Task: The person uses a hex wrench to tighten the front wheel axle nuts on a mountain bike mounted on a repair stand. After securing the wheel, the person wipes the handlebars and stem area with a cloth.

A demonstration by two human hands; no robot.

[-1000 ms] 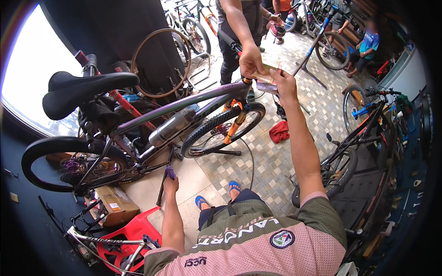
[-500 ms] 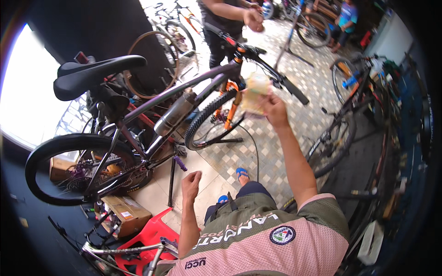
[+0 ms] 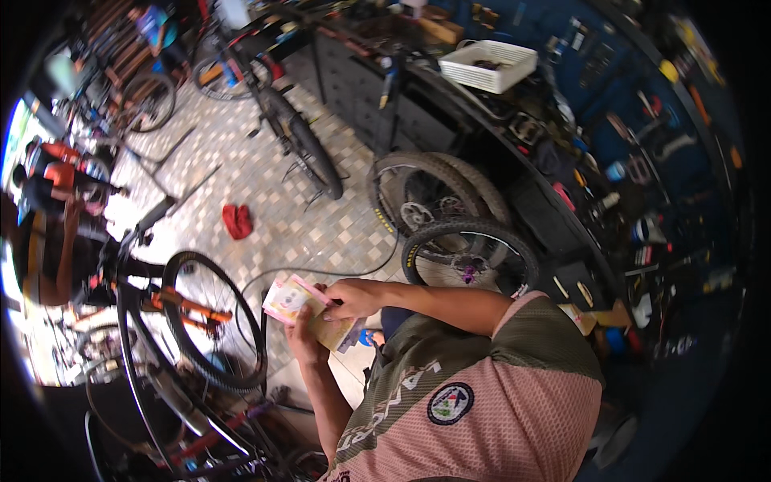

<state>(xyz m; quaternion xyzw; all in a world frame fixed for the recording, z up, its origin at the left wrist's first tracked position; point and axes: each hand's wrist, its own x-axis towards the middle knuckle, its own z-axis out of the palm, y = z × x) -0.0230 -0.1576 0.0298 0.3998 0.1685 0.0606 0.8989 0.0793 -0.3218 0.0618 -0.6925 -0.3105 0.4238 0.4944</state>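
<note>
A small sheaf of pale yellow and pink banknotes (image 3: 287, 300) is held in front of my body, fanned a little. My left hand (image 3: 304, 341) grips it from below, with the thumb laid over the paper. Across the top comes my right hand (image 3: 354, 298), its fingers closed on the notes close to the left thumb. The lower ends of the notes stick out below my right hand. How many notes there are I cannot tell.
A bicycle with an orange fork (image 3: 197, 312) stands at my left, with a person (image 3: 68, 241) behind it. Loose wheels (image 3: 474, 261) lean against the dark workbench (image 3: 526, 189) at right, which carries a white basket (image 3: 488, 79) and tools. A red cloth (image 3: 237, 221) lies on the tiled floor.
My view has swung right toward the workbench. The banknotes, earlier held out in my right hand alone, are now close to my body, and my left hand has taken hold of them too.
</note>
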